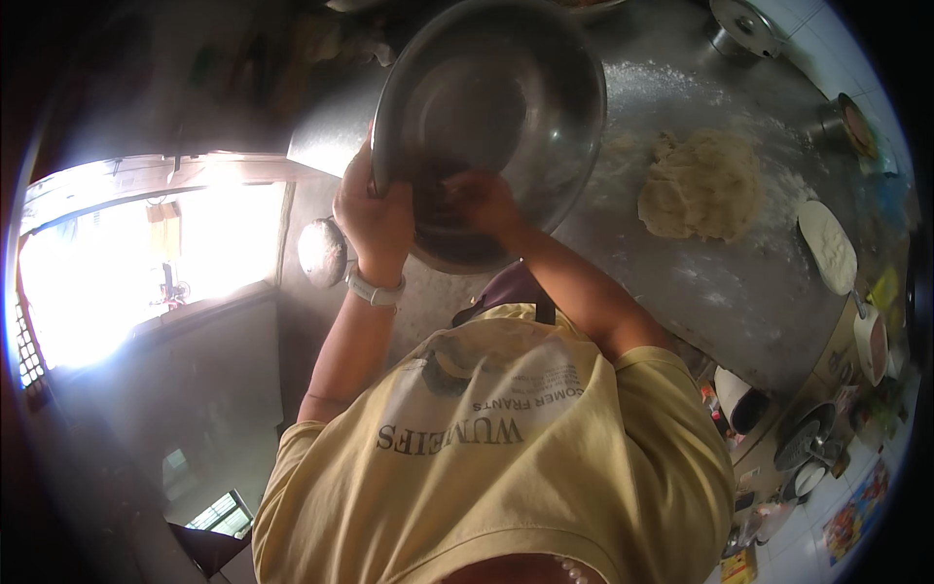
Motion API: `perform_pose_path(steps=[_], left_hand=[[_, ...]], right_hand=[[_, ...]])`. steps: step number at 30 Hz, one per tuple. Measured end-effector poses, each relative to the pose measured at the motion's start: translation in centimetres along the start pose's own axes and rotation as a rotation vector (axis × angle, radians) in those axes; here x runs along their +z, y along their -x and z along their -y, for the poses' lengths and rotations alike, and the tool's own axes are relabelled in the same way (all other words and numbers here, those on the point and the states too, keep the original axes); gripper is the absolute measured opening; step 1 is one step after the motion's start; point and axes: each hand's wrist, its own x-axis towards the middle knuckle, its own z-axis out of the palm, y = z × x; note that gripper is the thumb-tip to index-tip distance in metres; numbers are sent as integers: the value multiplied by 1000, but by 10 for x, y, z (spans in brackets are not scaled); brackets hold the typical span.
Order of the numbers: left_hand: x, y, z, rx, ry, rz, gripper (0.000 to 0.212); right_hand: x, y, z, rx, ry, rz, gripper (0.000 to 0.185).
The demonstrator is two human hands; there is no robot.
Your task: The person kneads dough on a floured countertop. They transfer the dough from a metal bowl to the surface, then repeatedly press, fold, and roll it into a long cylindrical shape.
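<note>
A wide metal bowl (474,109) is held up tilted before me, its inside facing me. My left hand (376,212) grips the bowl's rim at the left, and a watch with a pale band is on that wrist. Inside the bowl, near its lower wall, is my right hand (485,201). Its fingers look bent and dark against the metal, so whether they hold anything is unclear. To the right of the bowl, a flattened lump of dough (700,186) lies on the floured grey worktop (620,263).
A white scoop of flour (828,244) lies right of the dough. Along the back stand a lidded metal pot (748,33) and another container (850,124). Lower right are a white container (738,400) and a dark strainer basket (803,438). A bright window (146,248) is at left.
</note>
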Motion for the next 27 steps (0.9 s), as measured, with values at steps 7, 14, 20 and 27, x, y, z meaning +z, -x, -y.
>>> perform_pose_path(steps=[7, 14, 20, 27], left_hand=[[9, -4, 15, 14, 66, -27, 56], [8, -5, 8, -6, 51, -39, 41], [11, -9, 1, 91, 81, -25, 54], [14, -10, 2, 78, 56, 0, 50]], right_hand=[[-84, -2, -35, 25, 713, -402, 14], [35, 14, 81, 240, -20, 6, 13], [-1, 35, 28, 116, -123, 15, 11], [-102, 13, -20, 320, 1152, -162, 26]])
